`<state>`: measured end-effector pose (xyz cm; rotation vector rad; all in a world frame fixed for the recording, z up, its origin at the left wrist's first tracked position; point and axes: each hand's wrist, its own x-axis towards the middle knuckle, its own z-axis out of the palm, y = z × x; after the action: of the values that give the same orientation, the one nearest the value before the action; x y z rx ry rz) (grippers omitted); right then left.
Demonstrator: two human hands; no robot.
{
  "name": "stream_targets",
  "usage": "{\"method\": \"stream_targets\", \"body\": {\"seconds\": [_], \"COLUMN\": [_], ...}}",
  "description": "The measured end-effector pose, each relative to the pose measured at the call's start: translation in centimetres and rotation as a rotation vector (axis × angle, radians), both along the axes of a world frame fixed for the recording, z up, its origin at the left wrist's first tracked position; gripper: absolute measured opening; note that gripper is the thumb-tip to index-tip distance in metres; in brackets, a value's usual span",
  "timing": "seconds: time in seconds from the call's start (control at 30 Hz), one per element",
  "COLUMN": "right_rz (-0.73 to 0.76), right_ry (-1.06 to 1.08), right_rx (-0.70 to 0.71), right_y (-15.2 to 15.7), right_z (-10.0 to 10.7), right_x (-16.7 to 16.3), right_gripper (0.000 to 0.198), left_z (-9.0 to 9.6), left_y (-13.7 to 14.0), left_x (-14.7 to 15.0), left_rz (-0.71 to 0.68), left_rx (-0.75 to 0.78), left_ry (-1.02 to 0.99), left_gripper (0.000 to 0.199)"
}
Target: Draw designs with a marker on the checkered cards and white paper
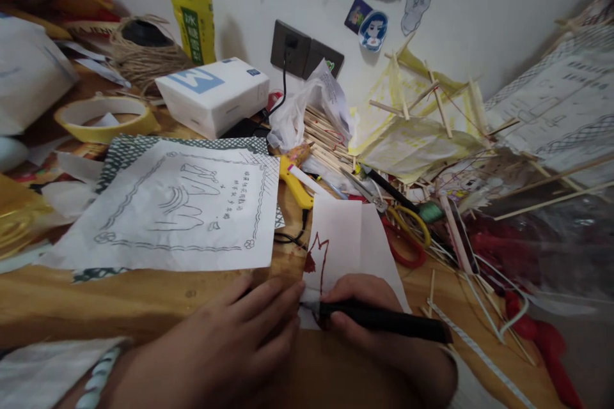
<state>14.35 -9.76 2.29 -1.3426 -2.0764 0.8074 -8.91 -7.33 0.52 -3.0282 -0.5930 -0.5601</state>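
the right grip [384, 348] wraps a black pen [403, 323], its tip near the lower left edge of white paper [340, 230] on the table [167, 297]; the left grip [240, 332] lies flat, unclenched, so light pressure there could let the sheet twist

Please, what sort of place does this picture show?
Probably a craft corner, perhaps at home: the wooden table holds coiled twine and thin sticks, and the right hand grips a black pen.
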Motion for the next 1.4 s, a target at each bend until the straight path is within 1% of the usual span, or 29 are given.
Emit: {"method": "stream_targets", "body": {"seconds": [0.17, 0.27, 0.43, 0.6, 0.73, 0.93, 1.0, 1.13, 1.23, 1.4], "right_rz": [0.023, 0.008, 0.024, 0.018, 0.028, 0.038, 0.064, 0.046, 0.080, 0.090], "right_ry": [0.017, 0.024, 0.018, -0.024, -0.029, -0.028, -0.012, -0.005, 0.012, 0.019], "right_rx": [-0.026, -0.051, -0.026, 0.035, 0.002, 0.022, 0.008, 0.009, -0.007, -0.004], "right_y": [0.07, 0.06, 0.03, 0.06, 0.03, -0.03, -0.05, -0.06, 0.01, 0.12], "right_z": [0.05, -0.14, -0.62, -0.35, -0.15, -0.07, -0.03, 0.00, 0.03, 0.14], "right_x": [-0.05, 0.04, 0.37, 0.28, 0.18, 0.16, 0.15, 0.14, 0.06, -0.08], "right_gripper": [0.022, 0.022, 0.022, 0.023, 0.024, 0.024, 0.024, 0.024, 0.025, 0.024], "left_z": [0.00, -0.01, 0.03, 0.10, 0.04, -0.38, -0.48, -0.50, -0.42, -0.27], "left_y": [0.05, 0.08, 0.03, 0.03, 0.06, -0.03, -0.06, -0.07, -0.03, 0.05], "left_x": [0.03, 0.01, -0.02, 0.13, 0.09, -0.10, -0.10, -0.09, -0.14, -0.18], "left_rz": [-0.007, -0.009, -0.013, -0.004, -0.005, -0.025, -0.021, -0.010, -0.017, -0.014], "left_rx": [0.010, 0.012, 0.009, 0.011, 0.001, -0.030, -0.026, -0.020, -0.015, -0.033], "left_ry": [-0.005, -0.004, -0.001, 0.009, 0.009, -0.027, -0.033, -0.031, -0.022, -0.017], "left_gripper": [0.029, 0.028, 0.028, 0.031, 0.029, 0.022, 0.023, 0.023, 0.021, 0.020]}}
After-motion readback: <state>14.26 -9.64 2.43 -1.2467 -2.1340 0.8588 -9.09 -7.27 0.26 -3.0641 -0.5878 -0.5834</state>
